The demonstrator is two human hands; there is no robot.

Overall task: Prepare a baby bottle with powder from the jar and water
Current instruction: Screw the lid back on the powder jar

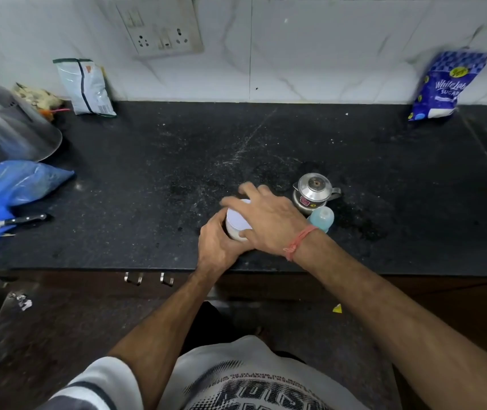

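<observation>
A white powder jar [237, 223] with a white lid stands near the front edge of the black counter [153, 184]. My left hand [217, 244] grips the jar's body from the near side. My right hand [266, 217] lies over the lid with its fingers curled round the rim. Just right of my right hand stands the baby bottle [322, 218] with a pale blue cap, partly hidden by my wrist. Behind the bottle is a small lidded steel pot [313, 192] with a spout.
A steel kettle [8, 122] and a blue plastic bag [8, 190] sit at the left, with a knife [8, 223] lying on the bag. A sealed pouch [87, 87] leans on the back wall. A blue sugar bag [446, 84] stands at the back right.
</observation>
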